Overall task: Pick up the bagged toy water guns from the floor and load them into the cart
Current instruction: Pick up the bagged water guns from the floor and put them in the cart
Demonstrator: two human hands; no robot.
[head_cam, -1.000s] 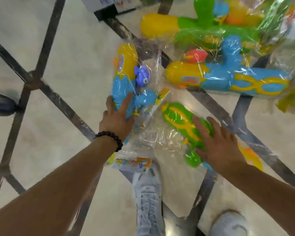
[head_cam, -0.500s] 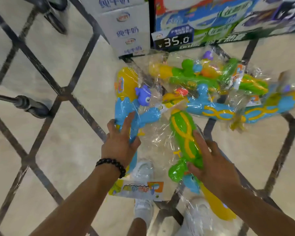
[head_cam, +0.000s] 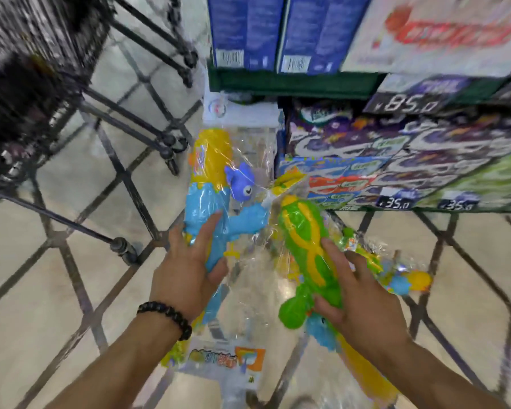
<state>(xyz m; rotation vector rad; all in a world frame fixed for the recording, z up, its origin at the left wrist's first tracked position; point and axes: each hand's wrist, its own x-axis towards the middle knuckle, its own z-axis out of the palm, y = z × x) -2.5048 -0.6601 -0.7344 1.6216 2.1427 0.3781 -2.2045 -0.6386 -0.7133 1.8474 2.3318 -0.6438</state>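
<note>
Head view, heavy motion blur. Biggest thing I see is the beige tiled floor with dark diagonal grout lines, glossy. Ahead of both grips: green shelf unit stacked with boxed goods, price tags on the lower edge. Off to the left of the left grip: dark wire cart, thin metal bars, small casters.

Left hand is clamped on the blue-and-yellow water gun in crinkly clear plastic, thumb one side, fingers over the blue body; yellow barrel end points away from the grip, purple animal figure just beyond the fingertips. Printed header card hangs below the wrist, beside the black bead bracelet.

Right hand is wrapped around the green water gun, yellow looped stripes, rounded bulb end by the thumb, also bagged. Both guns held off the floor, bags touching between the grips. More bagged guns lie on the floor just right of the right grip, partly hidden by it.
</note>
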